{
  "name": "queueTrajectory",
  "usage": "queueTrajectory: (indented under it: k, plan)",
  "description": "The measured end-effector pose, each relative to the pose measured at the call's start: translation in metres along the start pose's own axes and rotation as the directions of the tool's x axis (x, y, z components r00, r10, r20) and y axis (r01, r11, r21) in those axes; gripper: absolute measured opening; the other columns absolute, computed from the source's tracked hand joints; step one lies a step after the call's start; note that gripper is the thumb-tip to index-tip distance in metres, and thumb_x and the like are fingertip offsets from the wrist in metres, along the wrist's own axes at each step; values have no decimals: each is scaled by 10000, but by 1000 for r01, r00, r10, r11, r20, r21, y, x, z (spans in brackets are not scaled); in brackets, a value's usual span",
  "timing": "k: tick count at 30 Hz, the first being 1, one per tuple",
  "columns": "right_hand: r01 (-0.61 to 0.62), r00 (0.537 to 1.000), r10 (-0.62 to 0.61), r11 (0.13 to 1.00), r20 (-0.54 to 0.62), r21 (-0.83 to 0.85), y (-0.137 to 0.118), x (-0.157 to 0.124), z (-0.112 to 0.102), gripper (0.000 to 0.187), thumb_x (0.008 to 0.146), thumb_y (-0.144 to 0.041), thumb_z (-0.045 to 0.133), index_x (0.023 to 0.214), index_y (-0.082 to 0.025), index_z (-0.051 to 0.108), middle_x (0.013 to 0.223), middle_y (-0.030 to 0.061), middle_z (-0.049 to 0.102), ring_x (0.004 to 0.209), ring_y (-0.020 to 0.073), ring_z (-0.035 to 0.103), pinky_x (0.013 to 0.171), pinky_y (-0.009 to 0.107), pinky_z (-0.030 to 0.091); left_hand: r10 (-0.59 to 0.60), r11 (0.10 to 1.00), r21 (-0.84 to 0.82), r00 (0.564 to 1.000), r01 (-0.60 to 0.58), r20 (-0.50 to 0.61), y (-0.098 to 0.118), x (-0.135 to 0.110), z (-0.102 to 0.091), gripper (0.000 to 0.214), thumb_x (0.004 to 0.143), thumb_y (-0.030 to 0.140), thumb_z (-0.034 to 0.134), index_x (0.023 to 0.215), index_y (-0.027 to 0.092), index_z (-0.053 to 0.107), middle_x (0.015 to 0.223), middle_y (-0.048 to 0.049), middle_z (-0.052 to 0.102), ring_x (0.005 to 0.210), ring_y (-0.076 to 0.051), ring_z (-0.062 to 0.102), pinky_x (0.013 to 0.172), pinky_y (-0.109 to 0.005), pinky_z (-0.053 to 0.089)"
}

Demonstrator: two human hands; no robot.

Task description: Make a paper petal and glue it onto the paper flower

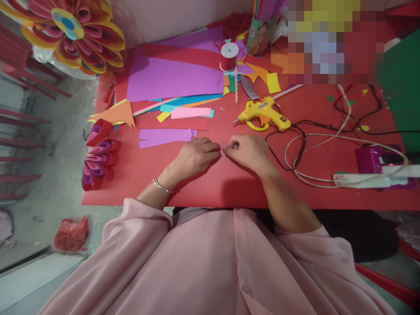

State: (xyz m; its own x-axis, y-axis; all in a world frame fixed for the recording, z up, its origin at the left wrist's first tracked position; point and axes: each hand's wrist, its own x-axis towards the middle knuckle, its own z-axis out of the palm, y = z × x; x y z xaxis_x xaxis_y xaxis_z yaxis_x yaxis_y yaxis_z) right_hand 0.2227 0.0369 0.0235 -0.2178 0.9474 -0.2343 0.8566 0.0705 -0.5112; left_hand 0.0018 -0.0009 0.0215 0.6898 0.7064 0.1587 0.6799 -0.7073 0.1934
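Observation:
My left hand (200,154) and my right hand (248,151) meet low over the red tabletop, fingertips almost touching. Both are closed in a pinch. Between the fingertips shows a thin pink sliver (222,151), seemingly the edge of a piece of paper; my fingers hide most of it. Purple paper strips (166,137) lie just beyond my left hand, with pink paper strips (190,113) farther back. A yellow glue gun (265,111) rests beyond my right hand, its nozzle pointing left, beside yellow-handled scissors (250,87).
Purple paper sheets (173,74), a red thread spool (229,57) and a striped pencil (236,85) lie at the back. Looped paper petals (100,162) sit at the left edge; a paper flower (74,33) stands behind. Cables (303,144) and a power strip (370,179) occupy the right.

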Motion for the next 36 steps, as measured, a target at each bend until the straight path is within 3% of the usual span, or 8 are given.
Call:
queueTrajectory:
  k: [36]
  plan:
    - [-3, 1000, 3, 1000, -4, 9, 0, -1, 0, 101, 867, -359, 762, 847, -275, 814, 871, 27, 822, 818, 226, 682, 709, 343, 371, 14, 1000, 23, 1000, -13, -16, 0, -1, 1, 314, 1155, 197, 466, 1110, 239, 773, 1203, -57, 813, 1022, -211, 663, 846, -391, 500]
